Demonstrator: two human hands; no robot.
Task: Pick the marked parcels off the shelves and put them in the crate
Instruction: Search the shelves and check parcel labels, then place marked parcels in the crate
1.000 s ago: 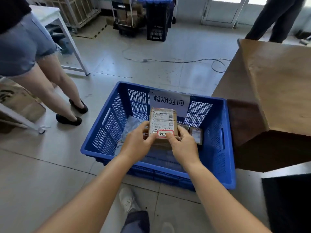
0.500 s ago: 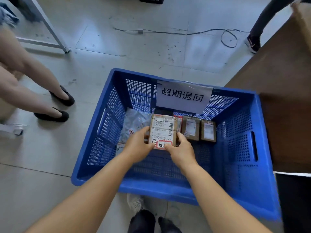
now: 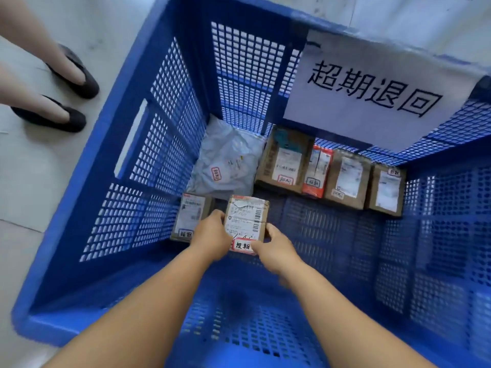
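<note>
Deep inside the blue mesh crate [image 3: 111, 208] I hold a small cardboard parcel [image 3: 245, 219] with a white shipping label and a red-framed sticker. My left hand [image 3: 212, 236] grips its left side and my right hand [image 3: 276, 248] grips its right near corner. The parcel is low, near the crate floor; whether it touches the floor is unclear. Just left of it lies another marked carton [image 3: 190, 216].
Along the crate's far wall lie a grey plastic mailer [image 3: 225, 160], a carton [image 3: 285, 158], a red-and-white packet [image 3: 317, 168] and two more cartons [image 3: 348, 179]. A white paper sign [image 3: 372, 88] hangs on the far wall. A person's feet in black shoes [image 3: 53, 118] stand left of the crate.
Both hands have lowered the parcel from above the crate down towards its floor. The camera has dipped closer, so the crate now fills the view.
</note>
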